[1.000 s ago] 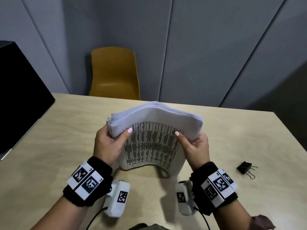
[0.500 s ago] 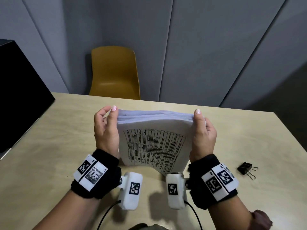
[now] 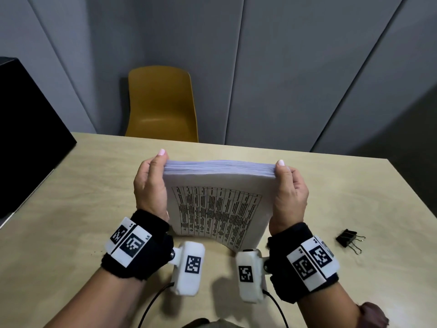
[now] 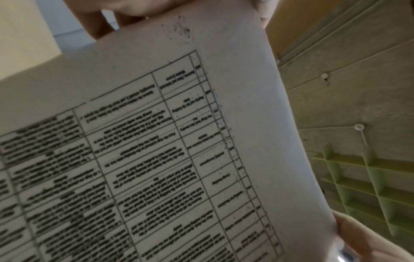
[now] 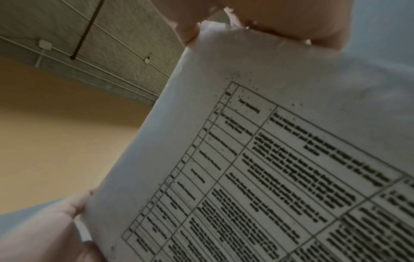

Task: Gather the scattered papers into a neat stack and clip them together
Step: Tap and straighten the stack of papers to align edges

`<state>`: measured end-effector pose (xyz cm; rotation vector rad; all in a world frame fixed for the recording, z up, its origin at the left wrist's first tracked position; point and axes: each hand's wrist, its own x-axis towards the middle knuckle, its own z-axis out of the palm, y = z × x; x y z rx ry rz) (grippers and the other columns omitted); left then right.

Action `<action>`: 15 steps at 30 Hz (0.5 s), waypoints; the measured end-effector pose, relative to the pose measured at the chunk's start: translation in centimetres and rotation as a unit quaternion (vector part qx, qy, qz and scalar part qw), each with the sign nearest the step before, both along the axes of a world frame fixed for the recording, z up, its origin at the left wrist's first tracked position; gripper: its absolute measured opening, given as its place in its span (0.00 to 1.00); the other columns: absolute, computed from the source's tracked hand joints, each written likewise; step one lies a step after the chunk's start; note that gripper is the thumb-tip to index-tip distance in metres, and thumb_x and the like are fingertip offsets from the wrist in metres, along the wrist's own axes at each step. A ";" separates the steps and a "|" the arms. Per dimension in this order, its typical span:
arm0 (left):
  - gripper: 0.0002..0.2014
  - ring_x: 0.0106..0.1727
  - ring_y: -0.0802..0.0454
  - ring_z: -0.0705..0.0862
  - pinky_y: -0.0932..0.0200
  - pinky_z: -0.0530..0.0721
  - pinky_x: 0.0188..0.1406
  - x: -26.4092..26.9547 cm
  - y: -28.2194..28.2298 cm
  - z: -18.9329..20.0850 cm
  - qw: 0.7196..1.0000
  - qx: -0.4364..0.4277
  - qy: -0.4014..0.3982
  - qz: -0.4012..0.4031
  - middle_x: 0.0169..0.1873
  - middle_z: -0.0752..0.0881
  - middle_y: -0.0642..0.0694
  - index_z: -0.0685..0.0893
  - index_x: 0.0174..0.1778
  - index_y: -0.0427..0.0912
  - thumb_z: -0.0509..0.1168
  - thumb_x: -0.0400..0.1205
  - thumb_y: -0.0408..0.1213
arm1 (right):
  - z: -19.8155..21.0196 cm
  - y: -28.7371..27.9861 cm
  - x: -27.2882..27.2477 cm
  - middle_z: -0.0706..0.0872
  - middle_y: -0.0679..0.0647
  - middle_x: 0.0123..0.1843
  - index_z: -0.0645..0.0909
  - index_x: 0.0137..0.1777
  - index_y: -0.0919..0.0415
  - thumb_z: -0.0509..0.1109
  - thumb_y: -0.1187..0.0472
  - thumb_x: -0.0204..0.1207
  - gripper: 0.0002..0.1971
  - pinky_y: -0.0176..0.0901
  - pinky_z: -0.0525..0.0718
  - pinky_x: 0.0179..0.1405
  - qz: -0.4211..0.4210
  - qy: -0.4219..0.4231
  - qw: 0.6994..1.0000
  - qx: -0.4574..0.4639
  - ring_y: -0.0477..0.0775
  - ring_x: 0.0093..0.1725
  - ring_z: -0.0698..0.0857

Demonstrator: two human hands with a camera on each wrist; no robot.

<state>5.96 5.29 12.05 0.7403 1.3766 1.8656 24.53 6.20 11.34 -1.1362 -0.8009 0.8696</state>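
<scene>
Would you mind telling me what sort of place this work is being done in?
Probably an office or small meeting room: a light wooden table, a mustard-yellow chair pushed up to its far side, and grey wall panels behind. The printed paper stack and black binder clip fit that.

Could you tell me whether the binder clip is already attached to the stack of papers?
No, the binder clip lies on the table, apart from the stack.

A pale wood table (image 3: 71, 190) carries the scene. A black binder clip (image 3: 349, 239) (wire handles folded out) lies near its right edge. A black box (image 3: 26, 138) sits at the left.
</scene>
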 end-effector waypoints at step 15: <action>0.23 0.38 0.73 0.82 0.78 0.78 0.37 -0.3 -0.7 -1.9 0.980 0.022 0.139 -0.142 0.43 0.81 0.55 0.77 0.56 0.44 0.74 0.66 0.31 | -1.8 -1.2 0.4 0.83 0.48 0.46 0.75 0.49 0.45 0.70 0.64 0.62 0.17 0.50 0.83 0.48 0.136 -0.126 0.982 0.023 0.47 0.43 0.82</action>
